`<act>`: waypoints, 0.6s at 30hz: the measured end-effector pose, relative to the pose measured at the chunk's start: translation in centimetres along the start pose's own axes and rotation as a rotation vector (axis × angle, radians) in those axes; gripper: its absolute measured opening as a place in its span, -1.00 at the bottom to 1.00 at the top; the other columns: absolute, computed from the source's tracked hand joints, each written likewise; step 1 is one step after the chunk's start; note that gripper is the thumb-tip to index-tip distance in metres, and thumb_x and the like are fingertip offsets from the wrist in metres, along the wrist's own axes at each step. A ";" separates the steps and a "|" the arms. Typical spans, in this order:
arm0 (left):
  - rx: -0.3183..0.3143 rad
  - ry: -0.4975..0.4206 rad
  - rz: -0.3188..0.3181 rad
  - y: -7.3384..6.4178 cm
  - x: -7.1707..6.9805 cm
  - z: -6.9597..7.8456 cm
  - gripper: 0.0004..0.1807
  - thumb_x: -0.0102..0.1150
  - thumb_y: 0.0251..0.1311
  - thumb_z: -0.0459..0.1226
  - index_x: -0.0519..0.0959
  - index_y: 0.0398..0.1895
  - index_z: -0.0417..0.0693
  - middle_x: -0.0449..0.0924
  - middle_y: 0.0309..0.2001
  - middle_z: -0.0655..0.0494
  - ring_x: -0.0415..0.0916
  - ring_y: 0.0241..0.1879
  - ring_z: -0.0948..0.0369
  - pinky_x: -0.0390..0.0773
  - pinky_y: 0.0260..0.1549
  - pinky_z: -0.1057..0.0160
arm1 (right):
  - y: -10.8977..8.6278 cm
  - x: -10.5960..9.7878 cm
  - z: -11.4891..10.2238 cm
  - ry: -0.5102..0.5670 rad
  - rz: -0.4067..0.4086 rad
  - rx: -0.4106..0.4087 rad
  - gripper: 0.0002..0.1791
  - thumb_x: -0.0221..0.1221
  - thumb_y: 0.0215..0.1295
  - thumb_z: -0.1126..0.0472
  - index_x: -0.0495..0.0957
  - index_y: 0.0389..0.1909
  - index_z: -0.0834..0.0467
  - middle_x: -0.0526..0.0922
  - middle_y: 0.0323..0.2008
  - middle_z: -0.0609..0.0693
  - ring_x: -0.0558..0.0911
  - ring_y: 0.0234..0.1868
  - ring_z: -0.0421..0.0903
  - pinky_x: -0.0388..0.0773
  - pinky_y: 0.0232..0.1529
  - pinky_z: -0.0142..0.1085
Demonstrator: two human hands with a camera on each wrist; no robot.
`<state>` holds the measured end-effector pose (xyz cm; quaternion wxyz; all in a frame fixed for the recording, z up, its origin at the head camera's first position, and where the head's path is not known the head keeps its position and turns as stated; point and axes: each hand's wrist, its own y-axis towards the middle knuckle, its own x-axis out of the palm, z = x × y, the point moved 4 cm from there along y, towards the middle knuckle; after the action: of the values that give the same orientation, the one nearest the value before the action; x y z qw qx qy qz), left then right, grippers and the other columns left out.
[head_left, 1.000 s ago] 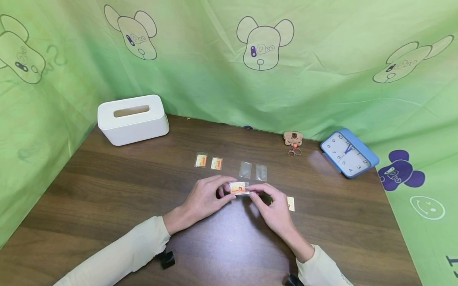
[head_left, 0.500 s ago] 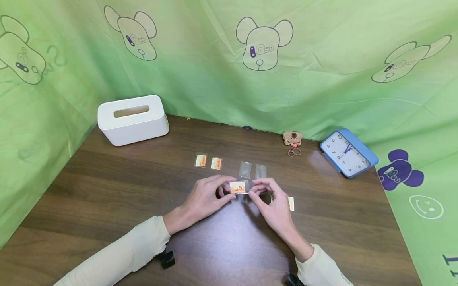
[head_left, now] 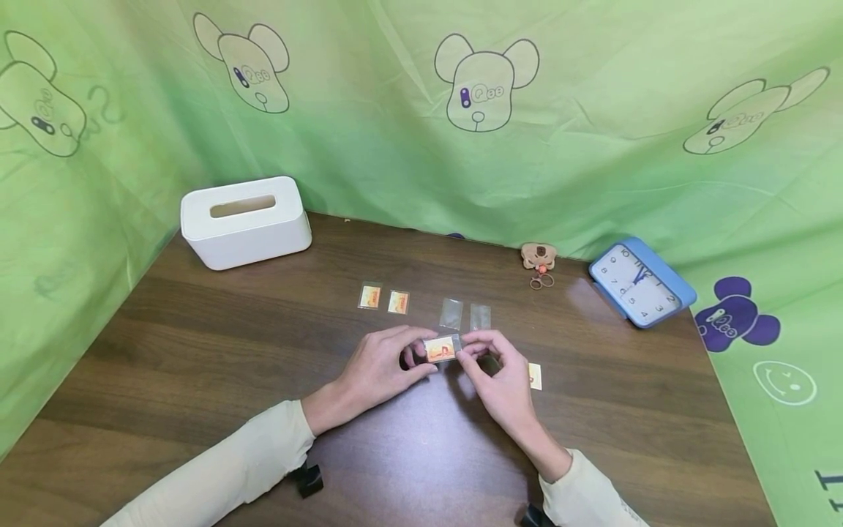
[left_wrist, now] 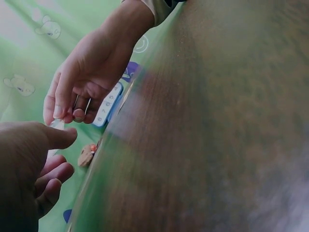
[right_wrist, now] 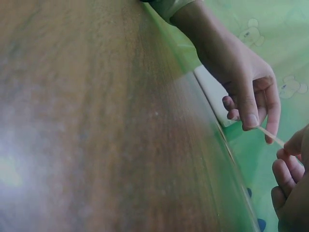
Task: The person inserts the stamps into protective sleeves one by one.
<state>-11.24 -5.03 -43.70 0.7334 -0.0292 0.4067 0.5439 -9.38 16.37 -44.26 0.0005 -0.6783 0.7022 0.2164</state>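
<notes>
Above the table, both hands hold a small orange-and-yellow picture card in a clear plastic sleeve (head_left: 440,349). My left hand (head_left: 377,372) grips its left end between thumb and fingers. At the right end, my right hand (head_left: 506,377) pinches the sleeve's edge with thumb and forefinger. In the right wrist view the sleeved card (right_wrist: 271,136) appears edge-on as a thin strip between the hands. Another pale yellow card (head_left: 536,377) lies partly hidden behind my right hand. Beyond the hands lie two transparent sleeves (head_left: 451,314) and, left of them, two sleeved cards (head_left: 370,296).
A white tissue box (head_left: 246,227) stands at the back left of the brown table (head_left: 197,351). At the back right are a brown animal-face keyring (head_left: 538,256) and a blue clock (head_left: 642,282). A green printed curtain (head_left: 369,146) hangs behind.
The sleeved card has tilted slightly, its right end now a little higher. My right hand's fingers have shifted along its right edge. The left hand keeps its grip.
</notes>
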 end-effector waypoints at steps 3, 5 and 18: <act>0.006 0.010 0.001 0.0 0.1 0.0 -0.54 0.74 0.15 -0.17 0.79 0.10 -0.01 0.68 -0.31 0.28 0.55 -0.43 0.44 0.56 -0.41 0.44 | 0.0 0.0 0.0 0.004 0.013 0.001 -0.78 0.45 0.33 0.50 0.78 -0.07 0.22 0.80 -0.30 0.02 0.70 -0.21 -0.22 0.60 -0.02 -0.40; 0.011 0.023 0.009 0.0 0.1 0.1 -0.61 0.71 0.20 -0.15 0.80 0.05 0.01 0.64 -0.36 0.31 0.49 -0.46 0.46 0.52 -0.45 0.45 | 0.0 0.0 0.1 0.002 0.014 0.000 -0.80 0.44 0.34 0.49 0.79 -0.10 0.21 0.80 -0.30 -0.02 0.70 -0.22 -0.23 0.61 -0.03 -0.40; -0.060 -0.069 0.030 0.4 0.2 0.1 -0.92 0.54 0.37 -0.30 0.85 -0.13 -0.03 0.72 -0.34 0.26 0.56 -0.39 0.45 0.61 -0.35 0.38 | 0.0 0.0 -0.1 -0.021 -0.006 -0.044 -0.82 0.46 0.34 0.47 0.85 -0.17 0.13 0.82 -0.29 -0.04 0.69 -0.23 -0.24 0.61 -0.05 -0.39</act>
<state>-11.44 -4.65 -43.63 0.7375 -0.0262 0.3651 0.5675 -9.39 16.30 -44.14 -0.0065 -0.6780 0.6951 0.2389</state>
